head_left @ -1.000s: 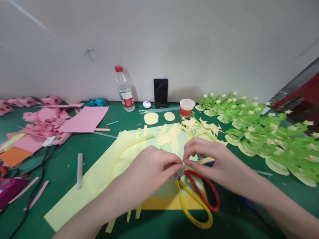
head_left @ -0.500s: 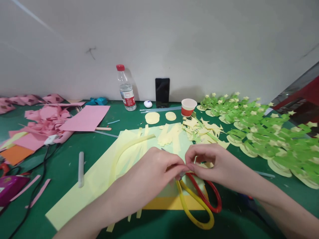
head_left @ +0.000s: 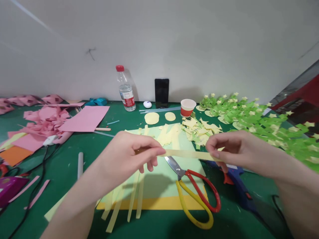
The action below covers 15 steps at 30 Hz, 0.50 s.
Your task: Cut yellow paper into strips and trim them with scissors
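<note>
Strip point(head_left: 188, 154): straight, over the tip of the scissors point(head_left: 183, 172)
Left hand point(head_left: 133, 151): pinched on one end
Right hand point(head_left: 233, 146): pinched on the other
Table point(head_left: 230, 220): green stretch nearer than scissors

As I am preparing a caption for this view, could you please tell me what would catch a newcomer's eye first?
Probably the pale yellow strip, held straight between the left hand and right hand at the centre, with red-and-yellow-handled scissors just below it in the picture. Next, likely the star-topped green paper decorations crowding the right side, and the pink paper heap at the left.
</note>
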Motion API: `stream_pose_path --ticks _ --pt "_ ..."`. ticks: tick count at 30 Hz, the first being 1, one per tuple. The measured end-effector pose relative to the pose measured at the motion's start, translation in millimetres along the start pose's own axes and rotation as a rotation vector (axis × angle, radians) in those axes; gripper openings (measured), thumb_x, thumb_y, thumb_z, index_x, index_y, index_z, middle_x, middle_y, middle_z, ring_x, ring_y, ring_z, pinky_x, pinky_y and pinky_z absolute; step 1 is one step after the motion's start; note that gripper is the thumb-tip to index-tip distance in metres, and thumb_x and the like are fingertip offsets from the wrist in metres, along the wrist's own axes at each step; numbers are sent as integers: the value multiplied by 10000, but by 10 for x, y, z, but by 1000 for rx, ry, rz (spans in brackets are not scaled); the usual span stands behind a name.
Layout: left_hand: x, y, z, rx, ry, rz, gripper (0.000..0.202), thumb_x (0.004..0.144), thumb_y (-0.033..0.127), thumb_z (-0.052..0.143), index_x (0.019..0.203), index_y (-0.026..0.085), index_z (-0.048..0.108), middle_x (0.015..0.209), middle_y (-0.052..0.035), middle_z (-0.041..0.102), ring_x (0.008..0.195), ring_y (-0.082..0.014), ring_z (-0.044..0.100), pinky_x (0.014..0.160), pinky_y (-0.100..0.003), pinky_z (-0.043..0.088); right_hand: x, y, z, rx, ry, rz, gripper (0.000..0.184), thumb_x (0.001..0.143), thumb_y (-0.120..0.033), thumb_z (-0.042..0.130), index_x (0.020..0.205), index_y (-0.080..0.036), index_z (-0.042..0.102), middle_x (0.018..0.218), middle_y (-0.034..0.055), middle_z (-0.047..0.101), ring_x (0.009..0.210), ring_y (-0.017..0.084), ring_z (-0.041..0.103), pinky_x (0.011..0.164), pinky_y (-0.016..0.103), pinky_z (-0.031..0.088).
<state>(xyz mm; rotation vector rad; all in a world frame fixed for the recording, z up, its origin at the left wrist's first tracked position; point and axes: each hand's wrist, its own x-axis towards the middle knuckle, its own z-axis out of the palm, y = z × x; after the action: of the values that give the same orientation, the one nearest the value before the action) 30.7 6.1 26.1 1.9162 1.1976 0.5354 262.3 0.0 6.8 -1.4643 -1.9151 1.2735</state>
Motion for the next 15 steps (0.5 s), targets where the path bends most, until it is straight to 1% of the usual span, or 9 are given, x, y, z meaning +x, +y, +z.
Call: stream_pose_path --ticks 2,5,7,10,12,13,15 --pt "-17 -16 -67 -24 36 1 189 752 212 543 582 185 623 489 50 601 398 -58 523 357 -95 390 -20 23 -92 -30 25 -2 153 703 -274 552 584 -193 502 548 -32 497 439 84 501 428 204 385" --pt "-37 -37 -131 -29 88 1 182 733 208 561 564 197 627 474 56 602 389 -57 523 361 -89 408 -62 24 -226 -71 52 -47 167 679 -315 575 568 -201 524 514 -19 514 414 94 497 431 225 416" --pt "-38 -40 -146 -33 106 2 185 726 211 567 552 201 628 468 58 607 390 -59 528 368 -88 421 -98 17 -299 -118 76 -66 177 680 -332 570 558 -208 535 492 -10 519 413 100 502 430 231 422" --pt "-29 -36 -153 -43 116 4 177 719 215 572 554 206 635 476 58 616 394 -65 535 369 -95 433 -158 54 -395 -158 114 -58 207 692 -372 563 553 -220 542 459 -1 528 409 111 516 425 238 429" --pt "-29 -35 -171 -45 128 11 166 717 216 576 565 207 640 477 57 616 398 -69 537 373 -102 438 -200 127 -472 -169 170 -65 251 691 -439 567 551 -232 552 449 8 538 411 126 521 413 251 428" --pt "-32 -37 -186 -44 152 15 162 715 213 581 566 206 642 475 56 613 403 -68 537 379 -103 439 -218 171 -515 -184 207 -66 268 691 -471 568 559 -239 563 450 12 545 422 136 526 413 258 430" --pt "-35 -46 -219 -68 249 25 160 716 211 593 563 203 638 466 54 603 419 -66 539 396 -102 439 -237 244 -587 -214 328 -88 290 700 -510 565 574 -250 578 469 13 558 449 145 531 424 268 434"
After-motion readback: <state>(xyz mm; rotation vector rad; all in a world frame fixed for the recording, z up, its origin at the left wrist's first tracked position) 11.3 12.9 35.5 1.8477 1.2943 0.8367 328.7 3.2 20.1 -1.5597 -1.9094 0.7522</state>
